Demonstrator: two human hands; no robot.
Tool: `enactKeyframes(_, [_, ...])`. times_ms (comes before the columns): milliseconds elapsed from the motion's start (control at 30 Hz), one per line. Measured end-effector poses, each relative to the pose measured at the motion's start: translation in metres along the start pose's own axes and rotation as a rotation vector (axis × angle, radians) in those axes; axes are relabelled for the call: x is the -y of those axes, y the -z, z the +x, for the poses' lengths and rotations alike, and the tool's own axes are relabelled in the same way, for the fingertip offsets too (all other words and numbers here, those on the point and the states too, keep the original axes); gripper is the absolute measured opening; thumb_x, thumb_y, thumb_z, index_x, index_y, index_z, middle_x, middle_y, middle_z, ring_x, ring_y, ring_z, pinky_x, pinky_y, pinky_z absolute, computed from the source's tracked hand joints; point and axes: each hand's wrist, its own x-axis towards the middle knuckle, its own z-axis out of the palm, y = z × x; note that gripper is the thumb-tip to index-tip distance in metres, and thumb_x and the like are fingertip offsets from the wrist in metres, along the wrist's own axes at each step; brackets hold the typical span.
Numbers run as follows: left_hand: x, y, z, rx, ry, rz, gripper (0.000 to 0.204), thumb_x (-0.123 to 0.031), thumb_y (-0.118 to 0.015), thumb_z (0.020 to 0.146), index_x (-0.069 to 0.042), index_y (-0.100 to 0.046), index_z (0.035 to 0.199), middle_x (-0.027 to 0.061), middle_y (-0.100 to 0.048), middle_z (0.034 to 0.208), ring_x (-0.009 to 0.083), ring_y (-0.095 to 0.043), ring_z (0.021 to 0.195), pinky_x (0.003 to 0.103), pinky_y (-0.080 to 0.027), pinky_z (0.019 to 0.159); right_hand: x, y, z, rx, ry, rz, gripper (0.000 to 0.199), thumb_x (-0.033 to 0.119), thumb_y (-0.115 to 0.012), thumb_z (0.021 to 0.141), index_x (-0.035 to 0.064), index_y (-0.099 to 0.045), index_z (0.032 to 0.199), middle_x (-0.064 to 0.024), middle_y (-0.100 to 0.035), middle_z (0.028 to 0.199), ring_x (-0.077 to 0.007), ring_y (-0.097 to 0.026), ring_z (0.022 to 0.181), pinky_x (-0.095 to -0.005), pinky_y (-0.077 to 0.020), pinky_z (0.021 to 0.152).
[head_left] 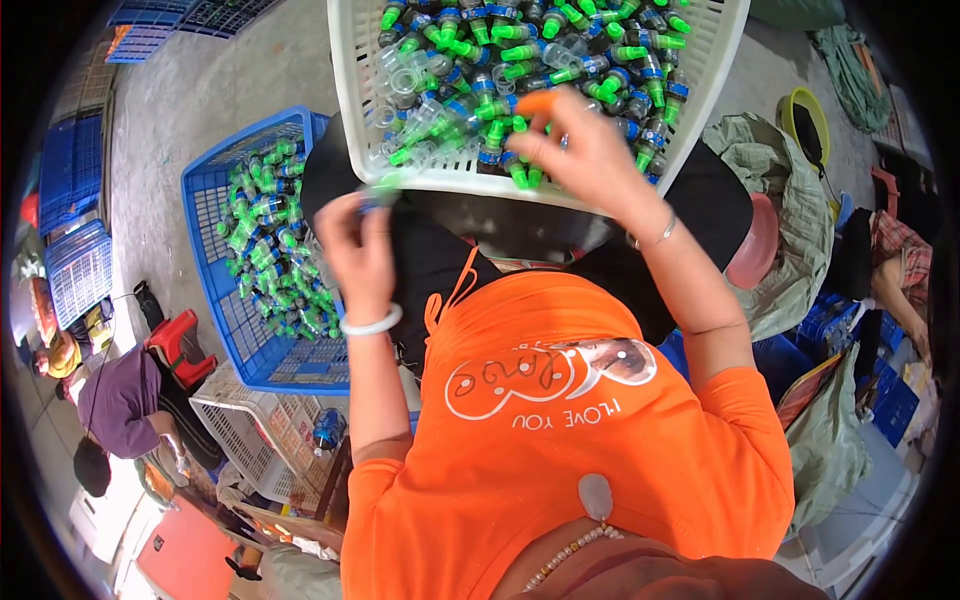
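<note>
A white plastic basket [346, 100] rests in front of me at my knees, full of small dark bottles with blue bands and green tops [520, 52]. Loose clear plastic caps [405, 72] lie along its left side. Just outside the basket's near left corner, my left hand [358, 255] pinches a small green-topped bottle [382, 188], smeared by motion. My right hand [590, 150] is over the near part of the pile, an orange cover on one fingertip. Its thumb and forefinger are apart, and I see nothing held between them.
To the left stands a blue basket [205, 250] holding many similar green-topped bottles. A white crate [235, 425] sits behind it, near a person in purple [125, 400]. On the right are a crumpled woven sack [775, 230], a pink basin [757, 240] and another person's arm [900, 300].
</note>
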Motion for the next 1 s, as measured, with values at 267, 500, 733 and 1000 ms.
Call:
enactKeyframes(267, [-0.019, -0.024, 0.032, 0.186, -0.348, 0.680, 0.018, -0.005, -0.068, 0.075, -0.006, -0.064, 0.092, 0.0109, -0.062, 0.096, 0.0294, -0.056, 0.095, 0.039, -0.042, 0.084, -0.053, 0.019, 0.057, -0.304, 0.308, -0.849, 0.029, 0.020, -0.069, 0.080, 0.0058, -0.059, 0.103, -0.0089, -0.057, 0.086, -0.0257, -0.056, 0.074, -0.0367, -0.0454, 0.066])
enactKeyframes(500, [0.010, -0.155, 0.061, 0.533, -0.666, 0.754, 0.022, -0.007, -0.059, 0.077, -0.010, -0.064, 0.098, 0.0067, -0.059, 0.092, 0.0290, -0.054, 0.087, 0.041, -0.043, 0.074, -0.074, 0.024, 0.040, -0.402, 0.158, -0.496, 0.027, 0.016, -0.069, 0.082, 0.0071, -0.060, 0.105, -0.0053, -0.057, 0.087, -0.0215, -0.056, 0.075, -0.0335, -0.0456, 0.068])
enactKeyframes(733, [0.022, -0.161, 0.073, 0.663, -0.799, 0.961, 0.020, -0.010, -0.055, 0.078, -0.009, -0.061, 0.097, 0.0061, -0.059, 0.093, 0.0265, -0.054, 0.086, 0.040, -0.044, 0.072, -0.070, 0.026, -0.020, -0.355, -0.155, 0.213, 0.026, 0.013, -0.065, 0.089, 0.0062, -0.060, 0.114, 0.0014, -0.056, 0.092, -0.0075, -0.053, 0.082, -0.0227, -0.0441, 0.074])
enactKeyframes(1000, [-0.004, -0.135, 0.078, 0.459, -0.228, 0.521, 0.024, -0.004, -0.062, 0.079, -0.003, -0.056, 0.102, 0.0106, -0.059, 0.096, 0.0258, -0.060, 0.087, 0.039, -0.050, 0.069, -0.058, 0.016, -0.038, -0.371, -0.185, 0.510, 0.027, 0.012, -0.068, 0.087, 0.0025, -0.061, 0.111, 0.0003, -0.059, 0.092, -0.0050, -0.054, 0.079, -0.0205, -0.0456, 0.069])
